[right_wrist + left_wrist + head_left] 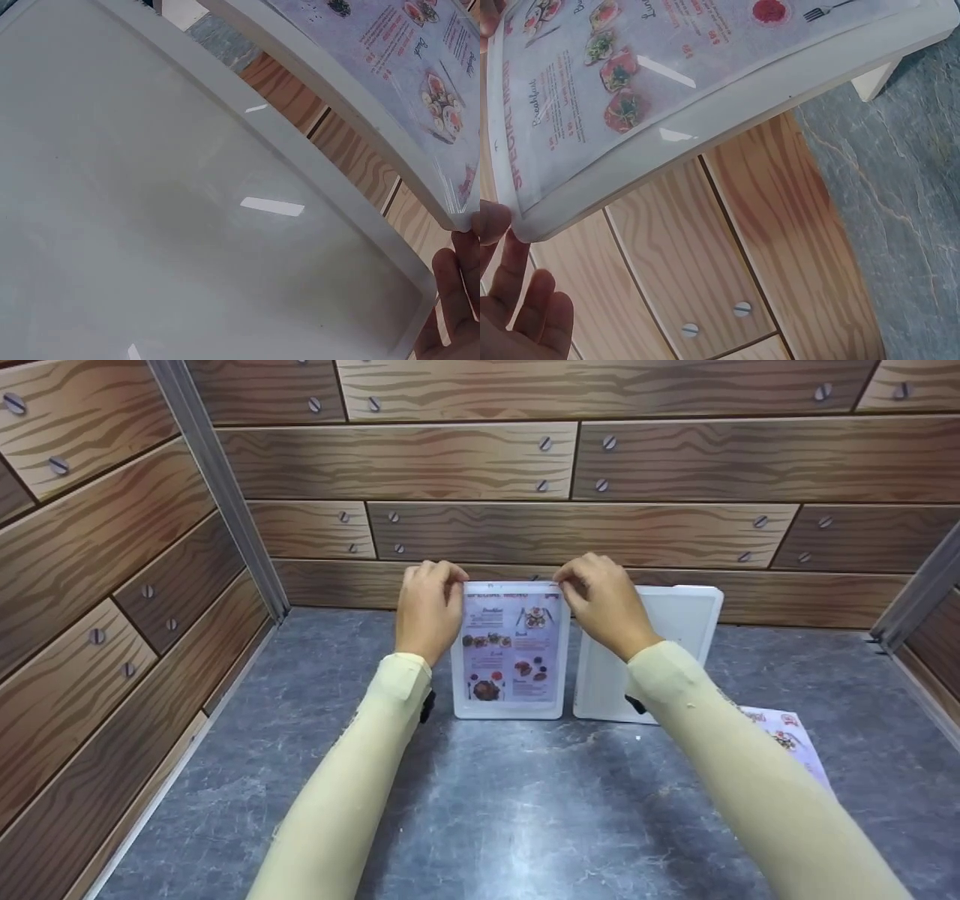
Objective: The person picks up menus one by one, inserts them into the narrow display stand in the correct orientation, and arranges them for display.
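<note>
While the bare left hand (430,605) and bare right hand (601,601) pinch its corners at eleven and one o'clock, a white, rectangular, plastic-looking frame (510,712) displaying a lilac printed menu (510,652) stands upright at twelve on the grey marbled tabletop (315,682). The left-wrist view, unlike the head view, shows a white strut (874,79) behind.

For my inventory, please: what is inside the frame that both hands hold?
Inside the frame is a printed menu with food pictures. Whatever lies behind the menu is covered and cannot be seen.
</note>
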Demonstrator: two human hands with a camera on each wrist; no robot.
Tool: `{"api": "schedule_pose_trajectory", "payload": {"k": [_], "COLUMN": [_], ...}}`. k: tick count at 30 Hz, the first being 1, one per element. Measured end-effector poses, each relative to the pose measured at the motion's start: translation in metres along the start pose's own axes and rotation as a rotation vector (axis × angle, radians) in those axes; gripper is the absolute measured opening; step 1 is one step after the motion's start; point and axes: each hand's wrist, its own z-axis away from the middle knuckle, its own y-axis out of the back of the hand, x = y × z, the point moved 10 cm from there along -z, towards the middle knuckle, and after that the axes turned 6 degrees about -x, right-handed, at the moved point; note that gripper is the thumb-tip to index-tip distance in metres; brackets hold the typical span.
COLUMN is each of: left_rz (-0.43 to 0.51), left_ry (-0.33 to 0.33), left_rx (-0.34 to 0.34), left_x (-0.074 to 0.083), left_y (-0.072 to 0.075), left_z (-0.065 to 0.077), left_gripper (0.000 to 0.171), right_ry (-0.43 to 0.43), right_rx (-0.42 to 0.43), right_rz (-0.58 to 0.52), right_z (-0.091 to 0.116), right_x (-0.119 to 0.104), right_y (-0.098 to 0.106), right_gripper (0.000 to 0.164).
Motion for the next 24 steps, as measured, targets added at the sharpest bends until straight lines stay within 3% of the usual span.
{"api": "schedule_pose_trajectory", "payload": {"k": [7, 16, 24], "left_rz": [-0.046, -0.189, -0.207], "left_ry": [0.017, 0.01, 0.011], "left_rx": [-0.008, -0.059, -0.09], "left_x": [-0.001, 0.008, 0.016], "left_y": [-0.002, -0.005, -0.013], "left_z": [0.003, 0.01, 0.02], "left_gripper": [0.012, 0.024, 0.029], "right_ry": [-0.011, 0.071, 0.092], "right_rx": [-0.019, -0.001, 0.027], "right_rz": [0.027, 0.132, 0.138], "right_z": [0.003, 0.007, 0.013], "right_x": [0.001, -0.012, -0.01], "right_y": [-0.002, -0.002, -0.002], "right_gripper": [0.011, 0.014, 0.017]}}
